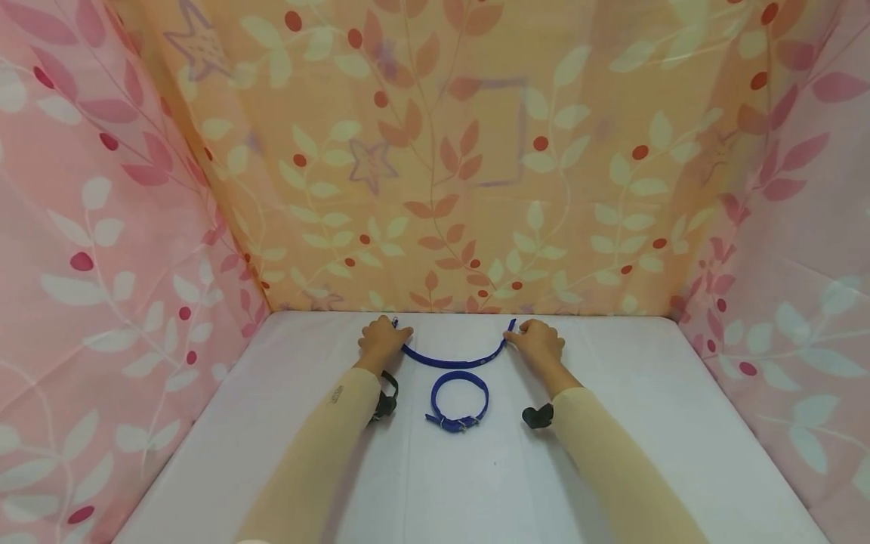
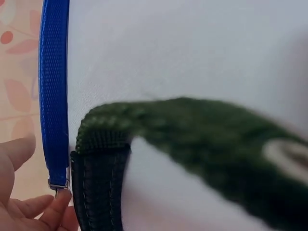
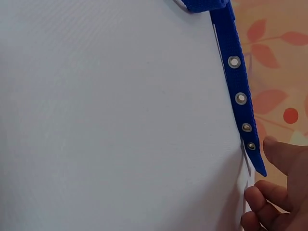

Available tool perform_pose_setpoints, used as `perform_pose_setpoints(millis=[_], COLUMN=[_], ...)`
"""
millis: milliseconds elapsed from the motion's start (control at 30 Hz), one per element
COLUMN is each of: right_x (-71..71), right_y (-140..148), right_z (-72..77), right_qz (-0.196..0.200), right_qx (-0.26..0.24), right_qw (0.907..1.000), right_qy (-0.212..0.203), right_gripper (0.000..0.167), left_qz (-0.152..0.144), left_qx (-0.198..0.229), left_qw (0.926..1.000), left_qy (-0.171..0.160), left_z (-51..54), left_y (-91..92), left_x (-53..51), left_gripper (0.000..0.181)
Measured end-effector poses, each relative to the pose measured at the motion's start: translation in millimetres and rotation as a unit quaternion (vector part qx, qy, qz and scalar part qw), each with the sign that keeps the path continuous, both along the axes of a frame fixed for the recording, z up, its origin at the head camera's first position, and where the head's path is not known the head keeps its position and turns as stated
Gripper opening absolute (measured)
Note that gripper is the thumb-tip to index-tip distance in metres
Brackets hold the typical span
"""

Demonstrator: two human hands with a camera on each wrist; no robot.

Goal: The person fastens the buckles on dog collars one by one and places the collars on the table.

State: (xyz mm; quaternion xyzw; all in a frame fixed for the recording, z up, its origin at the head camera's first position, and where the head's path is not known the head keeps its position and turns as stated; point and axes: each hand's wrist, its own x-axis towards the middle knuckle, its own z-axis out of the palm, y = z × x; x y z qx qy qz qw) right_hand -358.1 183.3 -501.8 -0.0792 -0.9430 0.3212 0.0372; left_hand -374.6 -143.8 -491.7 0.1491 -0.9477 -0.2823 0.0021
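An unfastened blue collar (image 1: pixel 451 363) curves across the far part of the table between my two hands. At its left end, my left hand (image 1: pixel 383 341) touches the metal buckle (image 2: pixel 58 185) with its fingertips, while the thumb stands off the strap. My right hand (image 1: pixel 538 344) is at the pointed end of the collar, where several metal eyelets (image 3: pixel 241 98) show. There the thumb and fingers are spread around the tip, not closed on it. Nearer to me lies a second blue collar (image 1: pixel 435 400), buckled into a ring.
A white table (image 1: pixel 448 491) lies under everything. Leaf-patterned cloth (image 1: pixel 435 151) stands behind it and on both sides. Dark straps with wrist cameras hang at the left wrist (image 1: pixel 386 404) and right wrist (image 1: pixel 538 416), beside the ring-shaped collar.
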Motion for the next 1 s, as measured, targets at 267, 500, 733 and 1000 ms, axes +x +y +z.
perform_pose_setpoints(millis=[267, 500, 733, 1000], right_x=[-4.7, -7.0, -4.3, -7.2], right_y=[-8.3, -16.8, -22.1, -23.7], right_z=[-3.6, -3.2, 0.7, 9.6], right_qz=[-0.023, -0.044, -0.058, -0.019], right_qx=[0.016, 0.018, -0.034, -0.134], right_qw=[0.9995, 0.9985, 0.9977, 0.9871], right_qy=[-0.011, -0.025, 0.006, 0.086], right_gripper=[0.037, 0.033, 0.025, 0.018], left_qz=[0.006, 0.011, 0.028, 0.049], left_qx=[-0.017, -0.012, -0.007, 0.052], left_qw=[0.9997, 0.9990, 0.9972, 0.9918], left_qy=[0.016, 0.041, 0.069, 0.106], left_z=[9.2, 6.9, 1.7, 14.8], left_y=[-1.3, 0.1, 3.3, 3.1], left_x=[7.6, 3.4, -11.5, -14.0], left_gripper=[0.029, 0.016, 0.017, 0.023])
